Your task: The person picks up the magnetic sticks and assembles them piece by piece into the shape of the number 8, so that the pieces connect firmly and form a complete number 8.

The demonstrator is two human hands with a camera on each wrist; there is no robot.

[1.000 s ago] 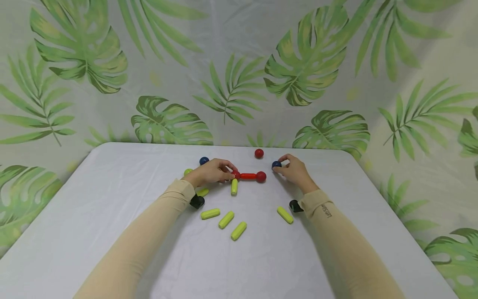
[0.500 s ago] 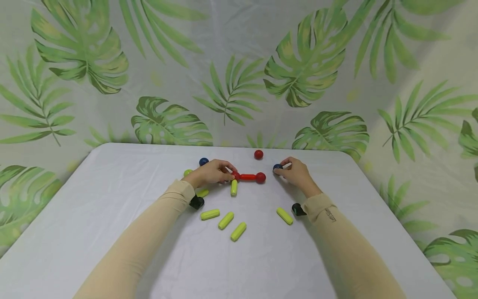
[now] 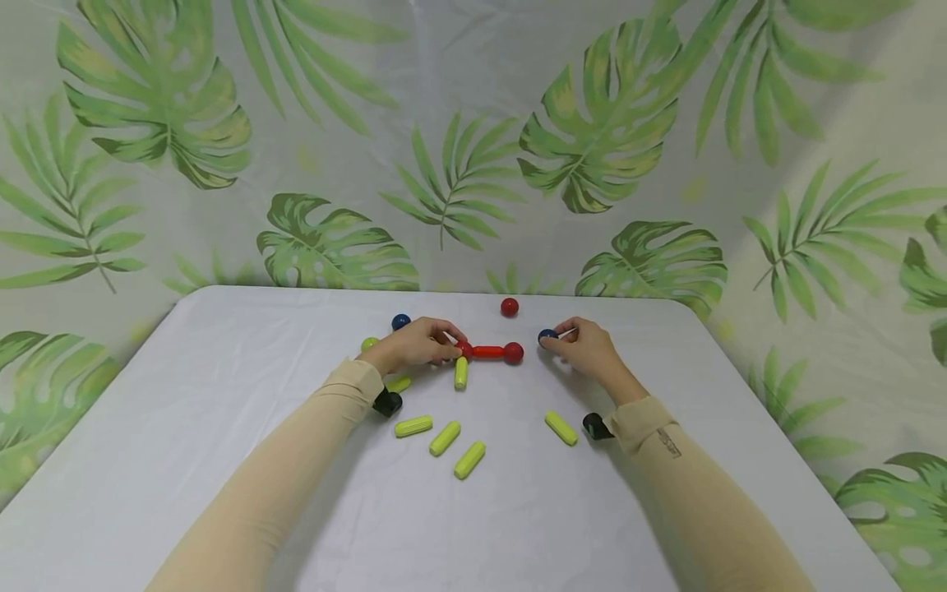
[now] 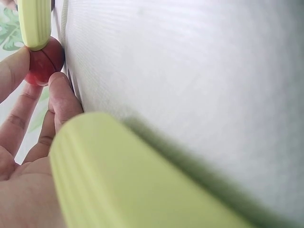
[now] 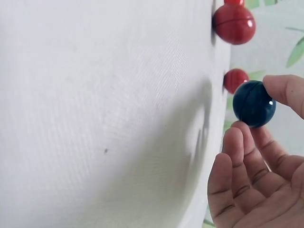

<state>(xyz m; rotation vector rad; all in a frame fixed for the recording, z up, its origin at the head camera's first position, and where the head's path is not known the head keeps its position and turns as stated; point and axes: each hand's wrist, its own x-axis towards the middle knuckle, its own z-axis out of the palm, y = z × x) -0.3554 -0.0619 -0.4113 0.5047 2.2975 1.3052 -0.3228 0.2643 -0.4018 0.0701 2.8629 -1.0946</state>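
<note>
My left hand point(image 3: 416, 344) pinches a red ball point(image 4: 46, 61) between thumb and fingers. From that ball a red rod point(image 3: 488, 353) runs right to a second red ball point(image 3: 514, 353). A yellow-green ribbed rod point(image 3: 461, 375) meets the held ball on the near side; the left wrist view shows its end against the ball. To the right, my right hand point(image 3: 592, 352) holds a dark blue ball point(image 5: 254, 103) by thumb and fingertips, slightly off the tabletop and apart from the red pieces.
A loose red ball point(image 3: 509, 307) lies near the back edge. Another blue ball point(image 3: 401, 321) and a green ball point(image 3: 370, 344) sit behind my left wrist. Several yellow-green rods lie nearer, one rod point(image 3: 561, 428) on the right, on the white-covered table point(image 3: 414, 526).
My right hand has drawn the blue ball slightly toward me. The left hand keeps its grip on the red ball, and the joined pieces hold their place.
</note>
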